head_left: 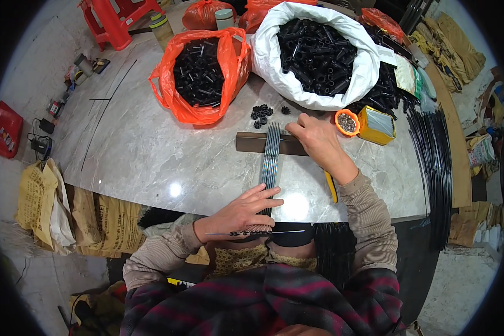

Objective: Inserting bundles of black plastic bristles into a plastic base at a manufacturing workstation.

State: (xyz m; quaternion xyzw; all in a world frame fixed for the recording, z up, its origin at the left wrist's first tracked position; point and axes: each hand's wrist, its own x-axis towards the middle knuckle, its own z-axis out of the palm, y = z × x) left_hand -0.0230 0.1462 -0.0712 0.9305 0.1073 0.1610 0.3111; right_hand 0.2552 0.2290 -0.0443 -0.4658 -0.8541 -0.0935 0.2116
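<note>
A row of thin dark metal rods [271, 151] lies side by side across a brown bar [249, 142] on the grey marbled table. My left hand [243, 210] rests over the near part of the rods, its fingers stretched out and slightly apart. A thin rod with small black pieces on it [288, 232] crosses below that palm; whether the hand holds it I cannot tell. My right hand [319, 139] is closed in a pinch above the bar's right part, and what its fingertips hold is hidden. Small black ribbed caps [260, 113] lie beyond the bar.
Beyond them stand a red bag [161, 73] and a white sack [269, 61], both full of black tubes. An orange dish [347, 122] of small metal bits sits by a yellow box [375, 126]. A yellow-handled tool [331, 186] lies near my right forearm. Long black rods [434, 168] overhang the right edge.
</note>
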